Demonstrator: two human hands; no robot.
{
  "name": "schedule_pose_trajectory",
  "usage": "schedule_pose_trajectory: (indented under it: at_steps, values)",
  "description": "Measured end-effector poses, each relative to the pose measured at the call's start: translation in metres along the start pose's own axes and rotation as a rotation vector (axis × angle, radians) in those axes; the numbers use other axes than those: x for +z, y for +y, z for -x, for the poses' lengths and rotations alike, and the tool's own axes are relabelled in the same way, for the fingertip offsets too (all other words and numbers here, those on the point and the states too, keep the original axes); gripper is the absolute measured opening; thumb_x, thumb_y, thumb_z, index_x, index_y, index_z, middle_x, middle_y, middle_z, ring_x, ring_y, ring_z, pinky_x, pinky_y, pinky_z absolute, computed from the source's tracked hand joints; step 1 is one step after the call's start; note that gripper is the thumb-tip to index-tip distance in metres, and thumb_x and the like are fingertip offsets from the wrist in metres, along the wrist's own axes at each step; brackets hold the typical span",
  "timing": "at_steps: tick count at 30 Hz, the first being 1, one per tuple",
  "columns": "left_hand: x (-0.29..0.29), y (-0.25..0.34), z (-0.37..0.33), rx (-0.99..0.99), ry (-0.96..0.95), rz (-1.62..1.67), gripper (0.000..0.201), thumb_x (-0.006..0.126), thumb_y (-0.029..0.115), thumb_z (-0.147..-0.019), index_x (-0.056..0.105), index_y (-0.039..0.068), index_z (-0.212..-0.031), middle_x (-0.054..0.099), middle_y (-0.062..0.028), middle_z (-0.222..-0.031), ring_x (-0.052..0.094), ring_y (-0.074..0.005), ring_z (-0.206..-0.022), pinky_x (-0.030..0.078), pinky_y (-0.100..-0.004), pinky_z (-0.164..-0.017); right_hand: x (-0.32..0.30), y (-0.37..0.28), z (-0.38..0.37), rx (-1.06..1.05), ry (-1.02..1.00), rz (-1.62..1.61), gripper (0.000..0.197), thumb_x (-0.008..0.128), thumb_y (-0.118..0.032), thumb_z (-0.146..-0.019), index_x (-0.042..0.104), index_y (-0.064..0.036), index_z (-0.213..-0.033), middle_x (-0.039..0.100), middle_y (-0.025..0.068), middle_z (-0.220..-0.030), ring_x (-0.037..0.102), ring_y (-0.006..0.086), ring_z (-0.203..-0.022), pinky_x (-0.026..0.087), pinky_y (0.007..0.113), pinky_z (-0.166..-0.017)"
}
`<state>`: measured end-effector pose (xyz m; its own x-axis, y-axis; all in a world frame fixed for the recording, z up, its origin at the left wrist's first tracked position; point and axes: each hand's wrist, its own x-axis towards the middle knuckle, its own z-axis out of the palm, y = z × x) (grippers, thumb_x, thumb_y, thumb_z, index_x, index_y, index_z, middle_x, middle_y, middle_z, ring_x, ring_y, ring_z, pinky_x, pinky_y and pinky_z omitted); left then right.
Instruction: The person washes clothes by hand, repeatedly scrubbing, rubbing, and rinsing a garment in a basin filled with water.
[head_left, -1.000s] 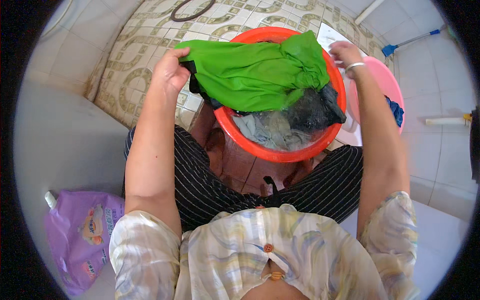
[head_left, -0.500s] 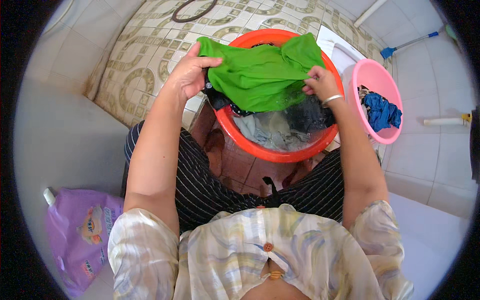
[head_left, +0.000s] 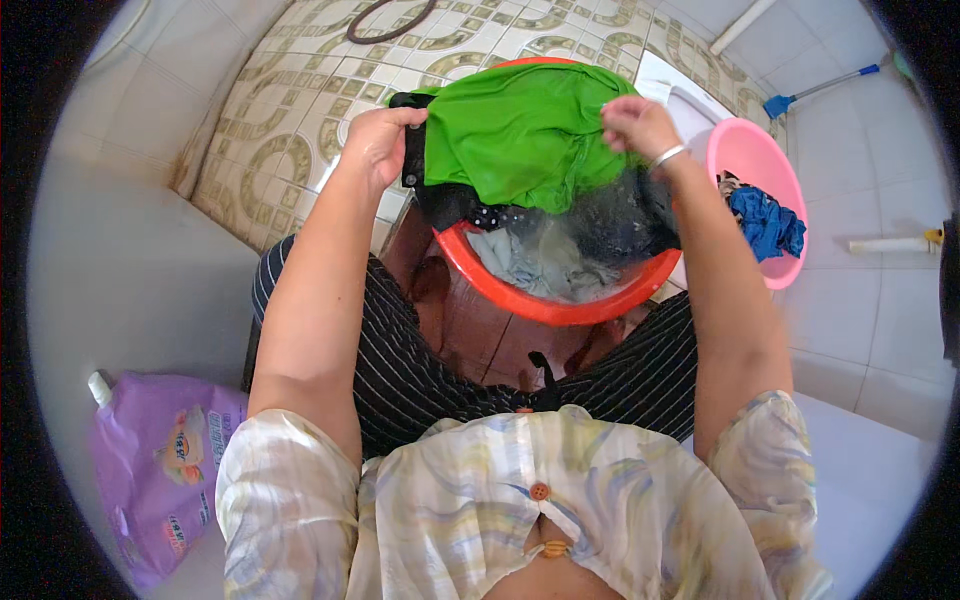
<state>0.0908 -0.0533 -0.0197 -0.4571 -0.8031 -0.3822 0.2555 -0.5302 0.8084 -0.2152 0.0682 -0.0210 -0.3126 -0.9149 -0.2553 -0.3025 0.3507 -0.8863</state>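
Observation:
A wet green cloth (head_left: 510,130) lies spread over the far part of a red basin (head_left: 560,309). My left hand (head_left: 378,145) is closed at its left edge, pinching a black garment (head_left: 412,150) with snap buttons that shows beside and under the green. At the right edge of the green cloth is my right hand (head_left: 640,130), its fingers curled; what they grip, if anything, is hidden. In the basin's water lie pale cloth (head_left: 520,262) and a dark garment (head_left: 635,225). A dotted black cloth (head_left: 490,215) hangs near the left rim.
To the right stands a pink basin (head_left: 797,175) holding blue cloth (head_left: 765,222). A purple pouch (head_left: 165,470) with a white cap is at the lower left. A dark hose (head_left: 385,38) lies on the patterned tiles, and a blue brush (head_left: 778,105) leans by the wall.
My right hand has moved up. The green cloth has shifted and now sags lower on the right. My left hand has lowered slightly, and more of the black garment shows beside it.

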Motion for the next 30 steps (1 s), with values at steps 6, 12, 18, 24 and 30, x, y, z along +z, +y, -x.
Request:
schedule_pose_trajectory:
  at_steps: [6,12,18,24,30]
  values:
    - [-0.005,-0.009,-0.007,0.067,0.036,-0.081,0.059,0.058,-0.012,-0.062,0.029,-0.016,-0.113,0.053,-0.0202,-0.096,0.057,-0.0266,-0.08,0.048,-0.0368,-0.072,0.079,0.064,0.016,0.124,0.03,0.266,0.021,0.068,-0.019,-0.064,0.059,-0.0008,-0.071,0.058,0.0111,-0.062,0.057,0.02,-0.049,0.047,0.033,-0.047]
    - [0.01,-0.009,0.007,0.003,0.107,-0.303,0.078,0.062,-0.009,-0.059,0.02,-0.006,-0.125,0.054,-0.0167,-0.097,0.054,-0.0248,-0.088,0.044,-0.034,-0.078,0.085,0.085,0.025,-0.02,0.066,0.351,0.019,0.063,-0.02,-0.064,0.058,-0.0018,-0.067,0.057,0.0118,-0.067,0.056,0.0229,-0.063,0.046,0.035,-0.061]
    - [-0.01,-0.037,-0.003,0.113,0.007,-0.924,0.072,0.061,-0.007,-0.05,0.038,0.0,-0.118,0.054,-0.0138,-0.098,0.052,-0.0242,-0.09,0.043,-0.0304,-0.077,0.031,0.022,0.048,-0.028,0.087,-0.959,0.012,0.047,-0.016,-0.081,0.051,-0.0061,-0.084,0.057,0.0068,-0.083,0.053,0.0206,-0.077,0.041,0.036,-0.068]
    - [0.013,0.025,0.01,0.119,-0.227,-0.034,0.054,0.046,-0.007,-0.063,0.042,0.001,-0.116,0.056,-0.0139,-0.089,0.056,-0.0229,-0.08,0.047,-0.0309,-0.072,-0.033,-0.017,0.046,-0.289,0.209,-1.129,0.015,0.042,-0.013,-0.083,0.052,-0.0023,-0.085,0.056,0.0097,-0.082,0.054,0.0209,-0.075,0.044,0.035,-0.068]
    - [-0.001,0.036,0.006,0.117,-0.25,0.169,0.04,0.048,0.001,-0.072,0.044,0.001,-0.112,0.056,-0.0154,-0.09,0.058,-0.0245,-0.078,0.048,-0.0342,-0.073,-0.051,-0.046,0.038,-0.122,0.204,-0.672,0.012,0.045,-0.011,-0.084,0.05,0.0,-0.083,0.055,0.0085,-0.077,0.055,0.018,-0.066,0.048,0.031,-0.063]
